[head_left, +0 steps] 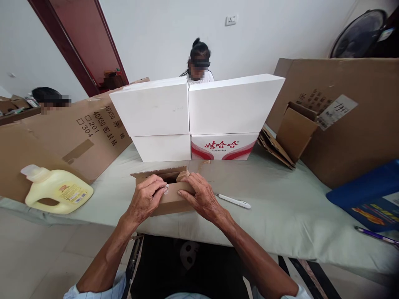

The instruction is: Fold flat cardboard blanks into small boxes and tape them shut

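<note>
A small brown cardboard box (174,203) stands on the cloth-covered table in front of me, its top partly open and its back flap raised. My left hand (149,193) is closed at the box's near top edge, thumb and forefinger pinching a small shiny clear scrap that looks like tape. On the right side of the box, my right hand (199,193) grips the flap, with its thumb on the near face and its fingers over the top. A white utility knife (233,201) lies just right of that hand. The box's inside is mostly dark.
White boxes (156,110) are stacked behind, one bearing red print (222,146). Large cardboard sheets (90,133) flank the table. A yellow detergent bottle (59,191) lies left; a blue container (368,195) and a purple pen (375,235) are right. Two people are beyond.
</note>
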`<state>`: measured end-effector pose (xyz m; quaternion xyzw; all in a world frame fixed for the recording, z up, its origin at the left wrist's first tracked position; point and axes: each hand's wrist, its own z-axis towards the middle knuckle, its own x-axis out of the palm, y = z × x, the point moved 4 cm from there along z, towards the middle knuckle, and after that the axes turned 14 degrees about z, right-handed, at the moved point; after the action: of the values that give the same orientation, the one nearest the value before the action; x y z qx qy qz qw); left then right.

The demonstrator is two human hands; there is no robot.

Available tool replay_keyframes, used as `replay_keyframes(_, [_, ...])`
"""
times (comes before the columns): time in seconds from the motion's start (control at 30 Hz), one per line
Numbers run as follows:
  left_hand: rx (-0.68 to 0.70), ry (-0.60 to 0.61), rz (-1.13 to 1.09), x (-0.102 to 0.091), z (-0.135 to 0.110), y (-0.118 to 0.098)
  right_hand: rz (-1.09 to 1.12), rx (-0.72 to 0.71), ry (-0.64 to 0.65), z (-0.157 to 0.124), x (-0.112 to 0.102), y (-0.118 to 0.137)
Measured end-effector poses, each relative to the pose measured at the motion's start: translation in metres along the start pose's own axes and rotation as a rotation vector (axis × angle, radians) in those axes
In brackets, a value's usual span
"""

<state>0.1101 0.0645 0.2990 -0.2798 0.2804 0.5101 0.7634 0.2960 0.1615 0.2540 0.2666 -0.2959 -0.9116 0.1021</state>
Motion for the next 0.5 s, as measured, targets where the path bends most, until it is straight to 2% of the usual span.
replay_keyframes(0.5, [-0.063,0.039,-0.023,0.0005,0.0011,0.0048,0.006,0.006,0.004,0.0,-0.0007,0.0032])
